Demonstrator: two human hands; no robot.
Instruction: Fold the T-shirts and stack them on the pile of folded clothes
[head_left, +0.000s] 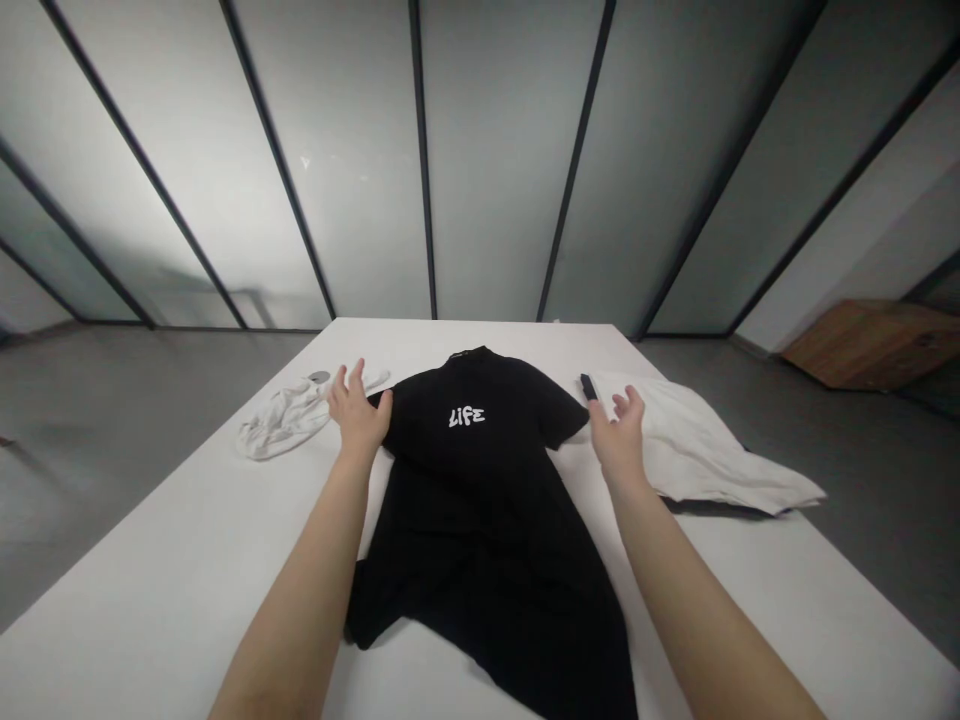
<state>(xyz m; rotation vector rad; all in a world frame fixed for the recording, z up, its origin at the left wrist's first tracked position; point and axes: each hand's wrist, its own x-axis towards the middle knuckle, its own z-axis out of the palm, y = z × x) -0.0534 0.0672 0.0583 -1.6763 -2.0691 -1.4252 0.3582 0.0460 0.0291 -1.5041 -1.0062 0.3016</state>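
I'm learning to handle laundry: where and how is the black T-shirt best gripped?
Probably pinch the black T-shirt by both sleeve ends, left hand from the left, right hand from the right: it lies spread, collar away, with sleeves jutting sideways toward the hands.

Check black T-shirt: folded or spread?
Spread, unevenly: the black T-shirt lies with both sleeves out, white print facing up, bottom edge slanting.

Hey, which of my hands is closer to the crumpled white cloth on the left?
Left. Your left hand is just to the right of the cloth; your right hand is across the black shirt from it.
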